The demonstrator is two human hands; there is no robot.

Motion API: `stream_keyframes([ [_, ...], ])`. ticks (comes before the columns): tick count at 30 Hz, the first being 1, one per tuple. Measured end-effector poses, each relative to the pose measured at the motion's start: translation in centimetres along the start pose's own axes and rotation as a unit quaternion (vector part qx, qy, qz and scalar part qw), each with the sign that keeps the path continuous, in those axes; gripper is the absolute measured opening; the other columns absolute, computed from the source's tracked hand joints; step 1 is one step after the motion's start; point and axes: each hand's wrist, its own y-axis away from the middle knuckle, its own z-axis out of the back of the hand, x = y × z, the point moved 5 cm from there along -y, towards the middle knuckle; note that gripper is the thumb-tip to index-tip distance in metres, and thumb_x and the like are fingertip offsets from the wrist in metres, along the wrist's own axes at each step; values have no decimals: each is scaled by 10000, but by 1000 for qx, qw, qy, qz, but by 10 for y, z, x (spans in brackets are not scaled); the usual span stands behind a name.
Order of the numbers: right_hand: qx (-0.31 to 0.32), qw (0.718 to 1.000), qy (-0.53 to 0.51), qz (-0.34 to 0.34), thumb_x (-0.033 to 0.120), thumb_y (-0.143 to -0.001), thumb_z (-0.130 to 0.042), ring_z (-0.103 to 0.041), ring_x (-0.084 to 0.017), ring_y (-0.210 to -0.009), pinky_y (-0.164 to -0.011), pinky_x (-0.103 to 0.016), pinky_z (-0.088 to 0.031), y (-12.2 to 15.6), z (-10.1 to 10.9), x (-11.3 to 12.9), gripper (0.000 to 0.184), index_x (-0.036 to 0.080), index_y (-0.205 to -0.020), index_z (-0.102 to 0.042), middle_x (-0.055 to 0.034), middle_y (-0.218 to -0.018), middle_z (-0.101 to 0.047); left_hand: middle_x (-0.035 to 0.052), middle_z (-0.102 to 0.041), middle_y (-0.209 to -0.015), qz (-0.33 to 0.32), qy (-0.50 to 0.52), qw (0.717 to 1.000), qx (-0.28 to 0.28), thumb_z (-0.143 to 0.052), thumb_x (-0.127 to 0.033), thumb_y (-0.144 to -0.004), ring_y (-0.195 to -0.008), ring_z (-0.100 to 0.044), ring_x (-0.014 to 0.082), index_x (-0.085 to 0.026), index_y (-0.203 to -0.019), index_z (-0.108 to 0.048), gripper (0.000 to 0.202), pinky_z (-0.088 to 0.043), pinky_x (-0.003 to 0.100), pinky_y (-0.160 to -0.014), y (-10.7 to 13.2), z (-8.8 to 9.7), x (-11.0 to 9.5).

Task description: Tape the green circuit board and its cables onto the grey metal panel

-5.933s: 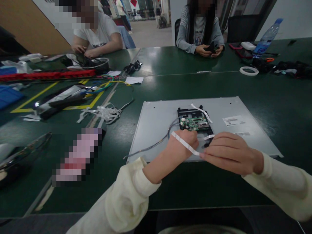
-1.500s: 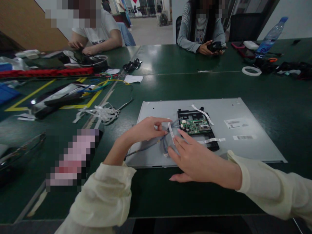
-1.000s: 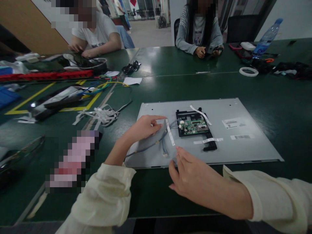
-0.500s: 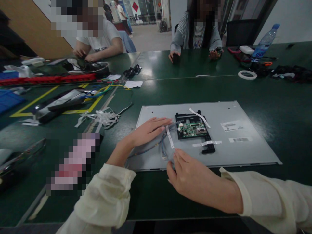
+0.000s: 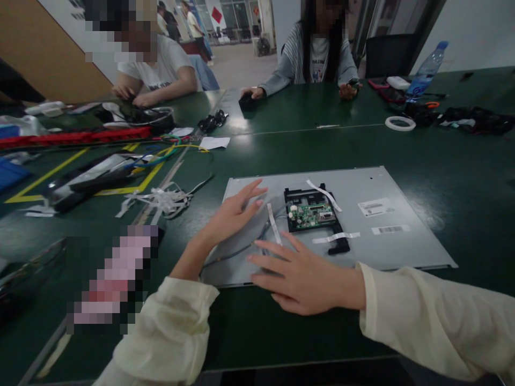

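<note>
A flat grey metal panel (image 5: 386, 246) lies on the green table in front of me. On it sits a black plastic bracket (image 5: 339, 244) with a green circuit board (image 5: 308, 215), crossed by two strips of white tape (image 5: 337, 237). Another white tape strip (image 5: 273, 222) runs over thin blue-grey cables (image 5: 237, 252) left of the board. My left hand (image 5: 235, 212) is above the panel's left part, fingers spread, holding nothing. My right hand (image 5: 293, 273) is over the panel's front edge with fingers apart, partly hiding the cables; it grips nothing visible.
A tangle of white strips (image 5: 164, 201) and a blurred pink object (image 5: 116, 273) lie to the left. Farther back are a white tape roll (image 5: 400, 124), a water bottle (image 5: 427, 72) and a black-and-silver bundle (image 5: 88, 179). Two people sit across the table.
My left hand has lifted off the cables and tape and spread its fingers. The right hand has opened from its pinch near the tape's lower end and moved slightly left.
</note>
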Motion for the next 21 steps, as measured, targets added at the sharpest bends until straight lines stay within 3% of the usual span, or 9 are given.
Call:
stream_keyframes([
  [3, 16, 995, -45, -92, 320, -944, -434, -99, -325, -1435, -1097, -561, -255, 2, -6, -12, 462, 205, -1392, -416, -135, -1533, -243, 71, -587, -1314, 22, 5, 996, -88, -423, -420, -928, -1158, -568, 226, -233, -1414, -359, 524, -495, 298, -798, 0, 6, 2],
  [5, 20, 993, -49, -105, 309, -957, -412, -67, -315, -1442, -1115, -550, -230, 2, -6, -12, 475, 216, -1422, -376, -132, -1548, -206, 79, -625, -1249, 39, 2, 991, -132, -446, -386, -912, -1015, -630, 208, -220, -1373, -404, 492, -489, 267, -685, 0, 8, 4],
  [10, 20, 991, -19, -128, 277, -956, -420, -37, -314, -1447, -1115, -593, -187, 1, -7, -16, 502, 237, -1448, -331, -121, -1565, -164, 66, -671, -1135, 66, -11, 979, -192, -483, -305, -883, -775, -644, 148, -202, -1289, -471, 420, -452, 249, -627, 2, 8, 11],
  [13, 9, 987, 6, -163, 277, -946, -436, -27, -329, -1447, -1104, -616, -179, 0, -8, -29, 526, 249, -1457, -317, -116, -1573, -140, 64, -673, -1123, 65, -19, 978, -199, -482, -270, -877, -837, -648, 161, -188, -1261, -488, 393, -471, 267, -678, 3, 8, 12],
  [16, 2, 977, 32, -213, 264, -938, -439, -31, -340, -1446, -1095, -624, -184, 4, -10, -49, 537, 255, -1461, -315, -119, -1574, -134, 75, -672, -1107, 42, -30, 978, -202, -483, -233, -872, -1013, -624, 196, -170, -1223, -515, 358, -482, 322, -832, 3, 8, 9],
  [21, -21, 949, 80, -306, 263, -946, -403, -22, -339, -1446, -1087, -635, -173, 24, -6, -83, 512, 247, -1453, -332, -117, -1571, -139, 74, -660, -1114, 20, -71, 979, -191, -483, -206, -878, -1058, -608, 214, -174, -1219, -524, 345, -442, 385, -966, 5, 1, 1],
])
